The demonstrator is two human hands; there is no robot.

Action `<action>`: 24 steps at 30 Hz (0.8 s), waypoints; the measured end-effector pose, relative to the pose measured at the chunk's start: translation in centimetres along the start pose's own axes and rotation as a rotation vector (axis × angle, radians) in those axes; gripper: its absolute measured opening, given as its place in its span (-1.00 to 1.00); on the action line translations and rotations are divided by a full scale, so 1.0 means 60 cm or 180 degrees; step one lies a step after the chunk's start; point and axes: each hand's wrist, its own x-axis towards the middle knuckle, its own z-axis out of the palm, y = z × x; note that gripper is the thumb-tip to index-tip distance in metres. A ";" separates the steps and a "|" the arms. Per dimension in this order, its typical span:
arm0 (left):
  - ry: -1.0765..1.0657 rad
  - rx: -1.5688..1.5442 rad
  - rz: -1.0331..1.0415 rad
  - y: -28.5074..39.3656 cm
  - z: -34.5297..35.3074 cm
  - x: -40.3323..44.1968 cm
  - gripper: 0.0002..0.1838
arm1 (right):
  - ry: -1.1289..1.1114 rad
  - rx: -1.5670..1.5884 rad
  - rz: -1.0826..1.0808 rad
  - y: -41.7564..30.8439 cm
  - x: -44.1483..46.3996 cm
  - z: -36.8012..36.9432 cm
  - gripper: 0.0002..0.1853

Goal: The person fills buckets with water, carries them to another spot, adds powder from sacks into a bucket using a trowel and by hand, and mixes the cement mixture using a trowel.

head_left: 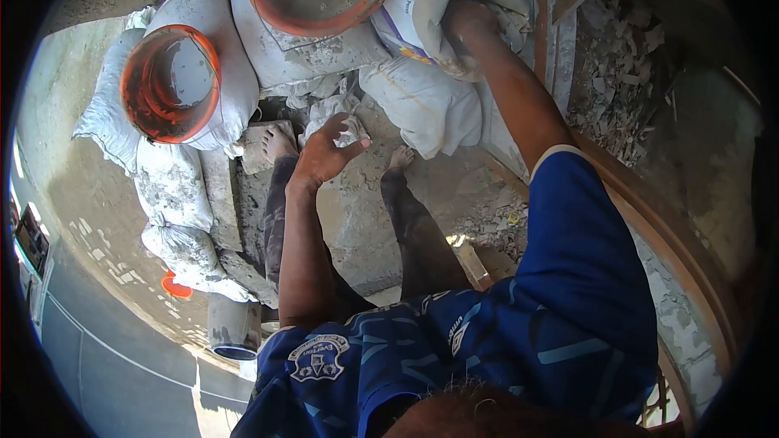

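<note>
So the printed bag (403,18) is right at the right hand (470,21), which sits down in its torn mouth, with the folded-back paper edges around it. The bag itself slumps next to the bigger orange bucket (375,6), above a white sack (426,105). Can't tell whether the right hand has hold of anything, tbh, since its fingertips are lost inside the bag. Whatever's in there is hard to make out too, and the big bucket gets cut off by the top edge of the view.

Pose-wise, the right arm reaches well out and forward, bending down into the bag. Left arm's stretched out in front, and the left hand (326,156) hangs over the gap between the two feet, fingers loosely curled, thumb spread well away, nothing visible in its grasp. A crumpled white bag (345,105) shows just behind those fingers; whether they touch it, no clue. The smaller orange bucket (152,85) is off to the left.
</note>
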 end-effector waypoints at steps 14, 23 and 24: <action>-0.0068 0.0254 -0.0136 -0.002 0.020 0.002 -0.06 | 0.0909 0.0633 -0.0394 0.000 0.137 0.161 -0.66; -0.0041 0.0310 -0.0124 0.008 0.029 0.024 -0.07 | 0.0325 0.0749 0.0071 0.066 0.117 0.096 -0.68; -0.0015 0.0358 -0.0148 0.010 0.028 0.022 -0.10 | 0.0434 0.0708 0.0019 0.046 0.159 0.121 -0.66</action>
